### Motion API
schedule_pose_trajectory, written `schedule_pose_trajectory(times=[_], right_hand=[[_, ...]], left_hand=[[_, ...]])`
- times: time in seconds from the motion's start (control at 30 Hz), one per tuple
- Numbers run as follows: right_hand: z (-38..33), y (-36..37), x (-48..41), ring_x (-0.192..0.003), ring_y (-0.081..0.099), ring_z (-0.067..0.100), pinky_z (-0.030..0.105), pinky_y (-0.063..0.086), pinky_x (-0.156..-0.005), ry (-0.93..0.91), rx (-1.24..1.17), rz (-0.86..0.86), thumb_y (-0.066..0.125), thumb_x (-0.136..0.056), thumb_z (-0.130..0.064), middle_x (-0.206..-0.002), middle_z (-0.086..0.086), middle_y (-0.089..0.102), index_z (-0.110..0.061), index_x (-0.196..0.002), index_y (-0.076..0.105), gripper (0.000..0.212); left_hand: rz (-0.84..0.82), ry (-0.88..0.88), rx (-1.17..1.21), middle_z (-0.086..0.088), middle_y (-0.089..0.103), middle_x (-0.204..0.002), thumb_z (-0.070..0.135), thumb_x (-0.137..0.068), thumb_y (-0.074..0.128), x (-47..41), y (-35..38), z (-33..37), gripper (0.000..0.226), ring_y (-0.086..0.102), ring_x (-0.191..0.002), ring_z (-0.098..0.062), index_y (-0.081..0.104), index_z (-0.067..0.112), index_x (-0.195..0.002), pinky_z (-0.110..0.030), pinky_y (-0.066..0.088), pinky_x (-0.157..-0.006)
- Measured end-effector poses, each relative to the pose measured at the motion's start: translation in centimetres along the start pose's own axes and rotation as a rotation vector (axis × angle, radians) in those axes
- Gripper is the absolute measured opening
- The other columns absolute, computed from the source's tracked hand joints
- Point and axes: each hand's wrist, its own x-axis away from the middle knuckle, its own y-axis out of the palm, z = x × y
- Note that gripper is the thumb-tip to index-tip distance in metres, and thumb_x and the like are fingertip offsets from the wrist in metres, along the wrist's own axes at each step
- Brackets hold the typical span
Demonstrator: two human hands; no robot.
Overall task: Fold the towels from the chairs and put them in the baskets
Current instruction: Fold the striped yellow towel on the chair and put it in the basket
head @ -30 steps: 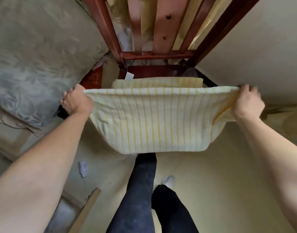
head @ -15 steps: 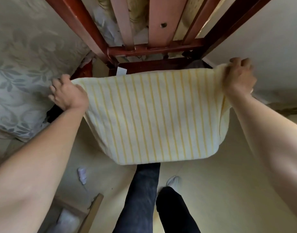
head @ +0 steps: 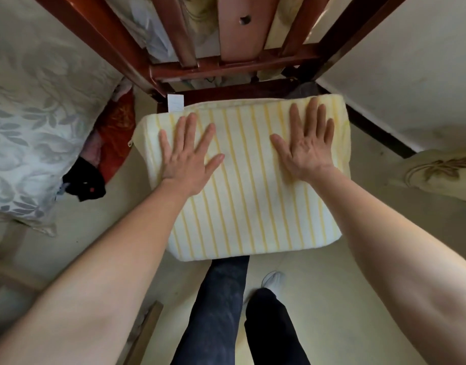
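towel (head: 255, 206), cream with yellow stripes, lies folded flat on the seat of the red wooden chair (head: 226, 67), white tag poking out at its far left corner. left hand (head: 188, 156) and right hand (head: 307, 147) both press palm-down on it, fingers spread wide, grip not closed on anything. no basket in view.

No text, brand, number or sign can be read: the small white tag (head: 175, 102) sticking up at the far left corner of the striped towel (head: 253, 196) is too blurred to show any print.
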Motion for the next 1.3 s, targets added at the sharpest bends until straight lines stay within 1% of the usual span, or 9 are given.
schedule_pose_trajectory(times=[0.1,0.3,0.53,0.67,0.77,0.97,1.13,1.2,1.3], right_hand=[[0.4,0.1,1.9,-0.153,-0.016,0.030,0.047,-0.010,-0.123,0.034,-0.098,0.079,0.019,-0.099,-0.068,-0.166,0.013,-0.017,-0.022,-0.160,-0.004,0.080],[3.9,1.4,8.4,-0.148,0.021,0.037,0.048,0.016,-0.120,0.478,-0.507,0.158,0.033,-0.102,-0.056,-0.161,0.022,0.019,-0.015,-0.156,0.022,0.069],[9.7,6.2,13.2,-0.141,0.037,0.033,0.042,0.028,-0.115,1.225,-1.252,-0.151,0.038,-0.095,-0.069,-0.155,0.014,0.036,-0.010,-0.154,0.029,0.084],[11.1,8.9,14.5,-0.129,0.052,0.025,0.043,0.037,-0.113,1.292,-1.837,-0.379,0.043,-0.091,-0.072,-0.141,-0.001,0.055,-0.025,-0.148,0.042,0.074],[11.8,10.1,13.4,-0.107,0.067,0.022,0.040,0.056,-0.095,1.281,-1.998,-0.216,0.063,-0.086,-0.062,-0.122,0.001,0.068,-0.022,-0.139,0.054,0.068],[15.5,10.1,10.7,-0.093,0.072,0.027,0.044,0.062,-0.080,1.440,-2.005,0.304,0.062,-0.091,-0.049,-0.107,0.007,0.073,-0.012,-0.121,0.063,0.048],[18.2,10.0,10.5,-0.091,0.074,0.018,0.035,0.062,-0.074,1.253,-1.875,-0.025,0.072,-0.073,-0.052,-0.107,0.000,0.076,-0.024,-0.123,0.066,0.058],[18.9,10.0,9.9,-0.087,0.072,0.020,0.035,0.062,-0.071,1.262,-1.780,0.028,0.076,-0.076,-0.036,-0.114,0.004,0.071,-0.021,-0.138,0.052,0.069],[19.1,10.1,9.1,-0.100,0.069,0.028,0.046,0.058,-0.090,1.225,-1.606,0.168,0.067,-0.084,-0.035,-0.118,0.008,0.067,-0.022,-0.133,0.055,0.052]], left_hand=[[-0.029,-0.047,0.006,-0.006,-0.024,-0.162,0.067,-0.096,0.009,0.4,-0.4,0.9,0.070,-0.024,-0.148,-0.025,-0.013,0.034,-0.154,-0.061,-0.008,-0.117],[0.129,0.033,0.019,-0.018,0.019,-0.160,0.030,-0.090,0.049,-0.5,-4.6,7.2,0.060,0.014,-0.148,-0.033,0.036,0.010,-0.145,-0.058,0.014,-0.116],[0.083,0.256,-0.009,-0.018,0.015,-0.162,0.060,-0.094,0.042,-7.7,-7.3,19.2,0.079,0.010,-0.150,-0.031,0.021,0.013,-0.154,-0.053,0.008,-0.119],[-0.001,0.108,-0.021,-0.015,0.013,-0.162,0.075,-0.083,0.047,-10.0,-7.1,21.3,0.099,0.011,-0.149,-0.032,0.016,0.014,-0.155,-0.058,0.013,-0.117],[0.052,0.130,-0.051,-0.016,0.020,-0.159,0.077,-0.081,0.048,-9.5,-6.8,20.5,0.099,0.020,-0.145,-0.034,0.024,0.013,-0.152,-0.057,0.023,-0.112],[0.136,0.107,-0.095,-0.022,0.043,-0.138,0.082,-0.077,0.047,-9.5,-6.8,17.6,0.097,0.038,-0.130,-0.040,0.039,0.010,-0.141,-0.054,0.035,-0.102],[0.100,-0.019,-0.078,-0.024,0.044,-0.139,0.078,-0.077,0.053,-9.1,-6.7,17.2,0.092,0.038,-0.128,-0.041,0.035,0.018,-0.145,-0.053,0.033,-0.100],[0.150,-0.063,-0.088,-0.023,0.042,-0.142,0.070,-0.082,0.055,-8.4,-6.4,18.3,0.084,0.037,-0.130,-0.040,0.038,0.014,-0.143,-0.052,0.031,-0.101],[0.355,0.010,-0.130,-0.018,0.038,-0.148,0.033,-0.087,0.061,-6.2,-5.1,21.7,0.057,0.036,-0.136,-0.034,0.046,0.011,-0.137,-0.049,0.028,-0.108]])
